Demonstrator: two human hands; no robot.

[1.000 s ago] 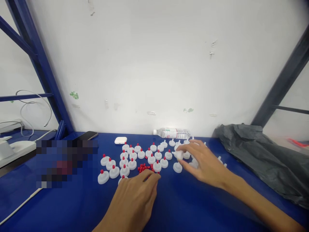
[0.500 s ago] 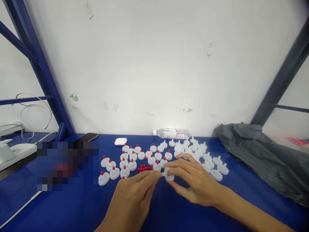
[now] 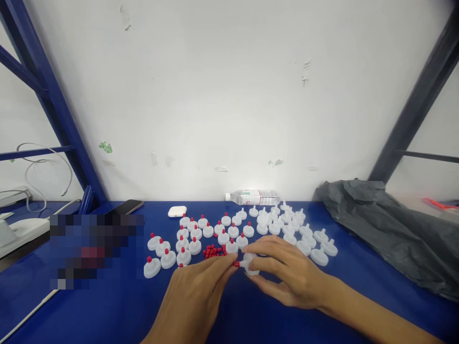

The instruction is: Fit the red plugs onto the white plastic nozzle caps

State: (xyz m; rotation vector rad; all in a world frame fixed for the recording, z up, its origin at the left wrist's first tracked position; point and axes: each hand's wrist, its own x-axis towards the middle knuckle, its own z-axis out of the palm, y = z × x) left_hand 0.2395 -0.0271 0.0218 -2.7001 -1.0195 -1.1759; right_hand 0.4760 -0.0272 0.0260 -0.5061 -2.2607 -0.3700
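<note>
My right hand (image 3: 287, 274) holds a white plastic cap (image 3: 250, 264) just above the blue table (image 3: 107, 306), its nozzle pointing left. My left hand (image 3: 197, 298) pinches a small red tip (image 3: 235, 263) right at that nozzle. A small heap of loose red tips (image 3: 213, 251) lies just beyond my left fingers. To the left and behind stand several white caps with red tips (image 3: 186, 236). To the right lie several white caps without tips (image 3: 297, 229).
A clear water bottle (image 3: 253, 197) lies against the white wall. A white earbud case (image 3: 177, 211) and a dark phone (image 3: 124, 207) sit at the back left. A crumpled grey plastic bag (image 3: 387, 229) fills the right side. Cables and a white device (image 3: 21, 229) are far left.
My right hand picked a white cap from the right-hand group and brought it toward me. My left hand rose from the red heap with a tip and met the cap's nozzle.
</note>
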